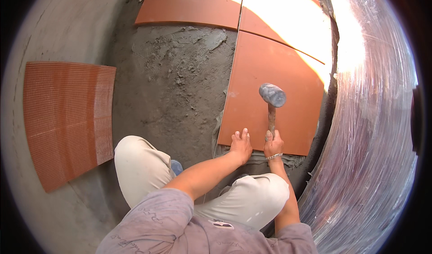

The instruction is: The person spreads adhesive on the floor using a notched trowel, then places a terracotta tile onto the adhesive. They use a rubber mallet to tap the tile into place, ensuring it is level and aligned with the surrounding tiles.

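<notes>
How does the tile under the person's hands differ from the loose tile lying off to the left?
The tile under the hands lies smooth face up on the mortar bed, edge to edge with other laid tiles; the loose tile shows a ribbed face and lies alone on bare concrete. The left hand presses the first, and the right hand holds a mallet above it; nothing touches the loose one. Both are square-looking and terracotta orange.

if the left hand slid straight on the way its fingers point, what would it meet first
The left hand lies flat on the near edge of the terracotta floor tile, fingers pointing across it. Straight ahead is only bare tile; the mallet looks to sit just right of that line.
</notes>
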The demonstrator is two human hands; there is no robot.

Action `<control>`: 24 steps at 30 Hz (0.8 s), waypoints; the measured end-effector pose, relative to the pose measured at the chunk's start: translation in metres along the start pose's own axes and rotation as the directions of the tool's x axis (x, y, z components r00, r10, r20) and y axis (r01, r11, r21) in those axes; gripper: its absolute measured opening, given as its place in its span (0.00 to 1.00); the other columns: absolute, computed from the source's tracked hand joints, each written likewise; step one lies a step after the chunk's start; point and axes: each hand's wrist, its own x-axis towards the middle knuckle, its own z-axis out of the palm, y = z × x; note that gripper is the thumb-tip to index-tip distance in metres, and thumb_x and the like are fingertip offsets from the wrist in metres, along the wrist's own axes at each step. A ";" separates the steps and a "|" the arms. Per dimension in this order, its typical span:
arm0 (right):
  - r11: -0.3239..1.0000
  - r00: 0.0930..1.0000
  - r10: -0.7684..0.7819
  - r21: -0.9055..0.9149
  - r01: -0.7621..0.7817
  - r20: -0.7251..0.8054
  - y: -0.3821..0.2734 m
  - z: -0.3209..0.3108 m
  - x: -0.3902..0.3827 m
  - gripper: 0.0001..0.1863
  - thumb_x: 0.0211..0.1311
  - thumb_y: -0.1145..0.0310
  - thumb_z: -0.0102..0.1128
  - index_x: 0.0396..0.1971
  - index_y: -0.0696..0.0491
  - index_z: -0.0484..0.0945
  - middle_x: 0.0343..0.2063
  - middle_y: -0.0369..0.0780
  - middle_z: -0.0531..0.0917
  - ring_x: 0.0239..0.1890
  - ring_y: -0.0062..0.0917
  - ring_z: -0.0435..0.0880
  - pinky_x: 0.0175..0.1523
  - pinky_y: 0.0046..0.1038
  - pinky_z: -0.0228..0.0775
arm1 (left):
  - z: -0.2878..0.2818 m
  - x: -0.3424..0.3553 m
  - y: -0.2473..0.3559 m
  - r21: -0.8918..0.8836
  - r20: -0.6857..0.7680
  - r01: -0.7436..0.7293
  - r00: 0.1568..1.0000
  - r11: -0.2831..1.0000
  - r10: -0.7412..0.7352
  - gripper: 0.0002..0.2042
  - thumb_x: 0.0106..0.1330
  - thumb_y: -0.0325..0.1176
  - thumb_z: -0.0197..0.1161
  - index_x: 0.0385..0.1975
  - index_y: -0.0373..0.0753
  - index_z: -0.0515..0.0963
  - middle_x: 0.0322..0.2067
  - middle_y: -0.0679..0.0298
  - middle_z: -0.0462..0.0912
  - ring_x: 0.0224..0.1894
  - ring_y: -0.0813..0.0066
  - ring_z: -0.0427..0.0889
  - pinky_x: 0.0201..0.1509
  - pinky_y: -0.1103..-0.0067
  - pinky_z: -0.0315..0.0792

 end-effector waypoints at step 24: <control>0.981 0.997 -0.003 -0.193 0.019 0.079 -0.005 0.023 0.001 0.20 0.68 0.50 0.54 0.34 0.56 0.77 0.23 0.51 0.82 0.31 0.52 0.82 0.36 0.45 0.73 | -0.002 -0.002 -0.008 -0.078 0.037 0.017 0.999 0.997 -0.014 0.29 0.70 0.35 0.48 0.70 0.33 0.56 0.74 0.54 0.48 0.71 0.48 0.59 0.60 0.55 0.67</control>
